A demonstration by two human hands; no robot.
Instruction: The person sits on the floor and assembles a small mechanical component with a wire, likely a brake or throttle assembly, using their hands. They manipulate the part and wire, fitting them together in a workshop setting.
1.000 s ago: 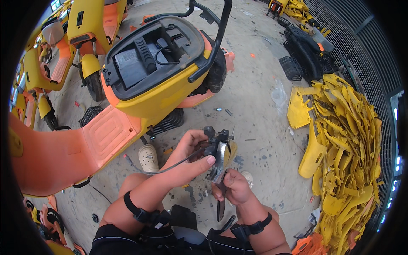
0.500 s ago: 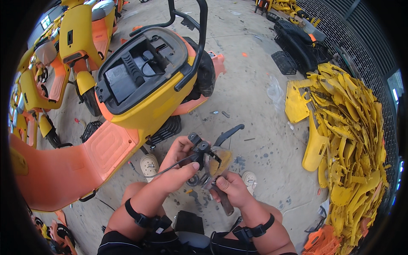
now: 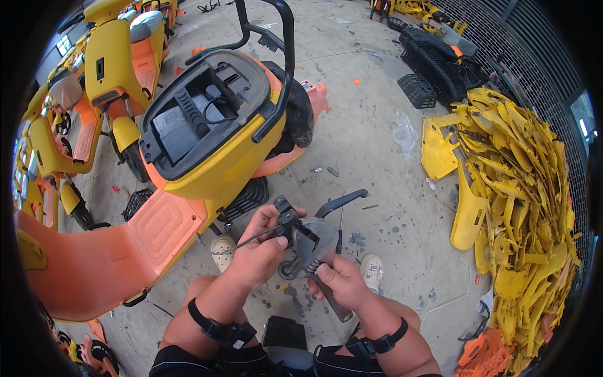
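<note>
Concrete floor (image 3: 377,176) lies beneath the black bracket (image 3: 289,218) pinched in my left hand (image 3: 259,254); to its right, my right hand (image 3: 344,283) grips an adjustable wrench (image 3: 331,299).

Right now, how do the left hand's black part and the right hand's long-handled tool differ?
The black part is blocky; the long-handled tool has a straight handle jutting below the right hand. The part is black; the tool's handle is brownish-grey. A cable trails from the part; none shows on the tool's handle. Both are hand-held.
</note>
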